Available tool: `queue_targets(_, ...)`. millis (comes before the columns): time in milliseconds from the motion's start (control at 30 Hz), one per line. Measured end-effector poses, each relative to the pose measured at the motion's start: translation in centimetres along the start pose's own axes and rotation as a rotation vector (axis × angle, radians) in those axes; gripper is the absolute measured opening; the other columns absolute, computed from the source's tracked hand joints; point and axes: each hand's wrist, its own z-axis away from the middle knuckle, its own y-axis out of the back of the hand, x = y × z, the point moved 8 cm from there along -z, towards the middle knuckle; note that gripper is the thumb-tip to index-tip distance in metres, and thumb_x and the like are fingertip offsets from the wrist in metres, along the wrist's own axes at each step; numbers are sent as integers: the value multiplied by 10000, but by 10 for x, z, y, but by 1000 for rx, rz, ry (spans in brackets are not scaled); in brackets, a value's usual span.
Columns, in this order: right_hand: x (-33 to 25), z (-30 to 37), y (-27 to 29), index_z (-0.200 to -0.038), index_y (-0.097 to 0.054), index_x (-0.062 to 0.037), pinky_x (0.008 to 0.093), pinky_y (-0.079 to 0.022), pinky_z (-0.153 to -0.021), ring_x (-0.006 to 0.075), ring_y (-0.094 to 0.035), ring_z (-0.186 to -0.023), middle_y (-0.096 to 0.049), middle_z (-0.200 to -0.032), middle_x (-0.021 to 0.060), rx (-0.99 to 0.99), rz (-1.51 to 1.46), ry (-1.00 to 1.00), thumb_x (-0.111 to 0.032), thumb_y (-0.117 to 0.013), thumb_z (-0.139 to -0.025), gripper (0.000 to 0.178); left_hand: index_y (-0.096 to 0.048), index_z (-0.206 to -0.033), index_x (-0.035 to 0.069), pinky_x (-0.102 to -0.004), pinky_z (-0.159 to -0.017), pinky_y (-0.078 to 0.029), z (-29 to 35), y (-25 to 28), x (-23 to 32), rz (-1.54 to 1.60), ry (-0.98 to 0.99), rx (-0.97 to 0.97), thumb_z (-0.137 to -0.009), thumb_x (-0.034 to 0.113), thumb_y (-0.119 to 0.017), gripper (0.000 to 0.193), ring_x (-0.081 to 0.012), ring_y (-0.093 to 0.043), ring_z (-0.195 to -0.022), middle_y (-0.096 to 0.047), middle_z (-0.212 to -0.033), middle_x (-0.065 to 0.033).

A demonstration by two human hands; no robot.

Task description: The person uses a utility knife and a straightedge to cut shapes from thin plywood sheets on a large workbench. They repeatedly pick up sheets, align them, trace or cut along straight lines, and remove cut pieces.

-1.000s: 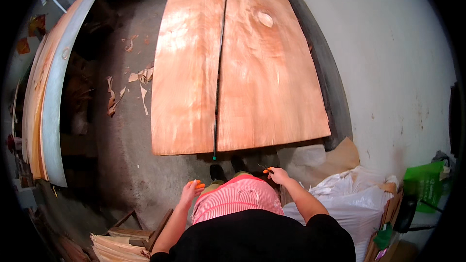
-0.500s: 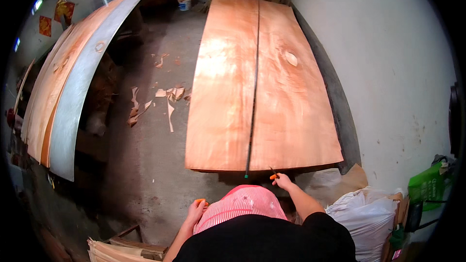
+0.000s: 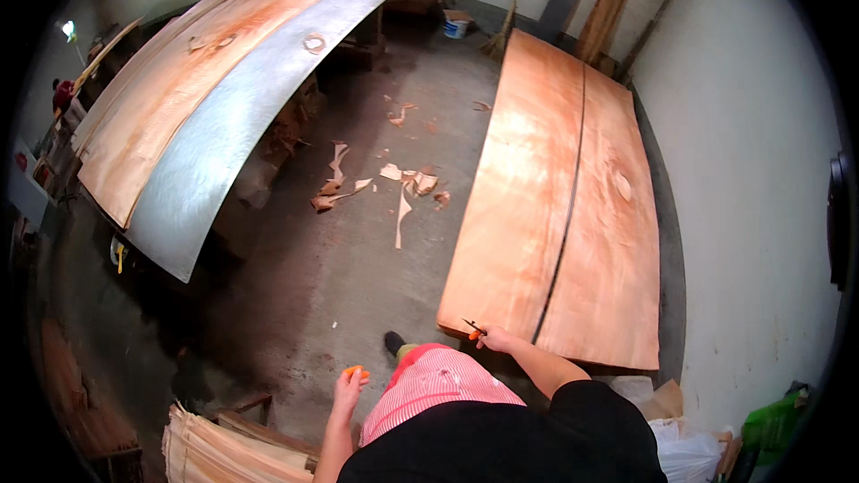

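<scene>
My right hand (image 3: 494, 338) is closed around an orange-handled tool (image 3: 475, 333) with a thin dark pointed end; its exact kind is too small to make out. It is at the near left corner of a large stack of reddish wood veneer sheets (image 3: 519, 215). A long thin black strip (image 3: 569, 215) runs lengthwise over that stack. Lower and to the left, in front of a pink striped apron (image 3: 438, 382), my left hand (image 3: 347, 390) closes on a small orange object (image 3: 355, 371), mostly hidden by the fingers.
On the left stands another raised stack of veneer (image 3: 152, 156) with a grey metal-looking sheet (image 3: 210, 152) along its edge. Veneer scraps (image 3: 416, 181) lie on the concrete floor. More sheets (image 3: 224, 452) are at lower left. A white sack (image 3: 684, 447) and green bag (image 3: 774, 425) stand by the right wall.
My view has swung left, so both stacks sit further right in the picture. My right hand with its tool is now by the stack's near left corner. A foot has come into view.
</scene>
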Motion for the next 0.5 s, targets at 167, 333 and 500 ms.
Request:
queue_targets(167,-83,-89,-45,-948,-605,-112,281,-433,-596,148,-560,-650,-623,-721,40,-86,92,82,-140,-460,-809,202,-495,-1043,32,-200,-580,-415,-44,82,15,44,25,40,-865,278,-463,306,-108,-585,-727,-608,-903,-77)
queue_targets(333,-165,-173,-71,-923,-612,-97,273,-424,-571,126,-539,-601,-612,-700,51,-147,126,84,-74,-471,-759,217,-484,-1064,34,-208,-604,-428,-72,194,59,77,90,221,-885,307,-413,334,-113,-584,-727,-607,-923,-84)
queue_targets(500,-328,-229,-49,-958,-600,-95,260,-415,-579,115,-536,-625,-619,-711,46,-98,171,226,-62,-476,-756,240,-505,-1039,19,-196,-561,-414,-97,286,120,225,-12,450,-885,422,-349,459,-109,-583,-700,-611,-882,-86)
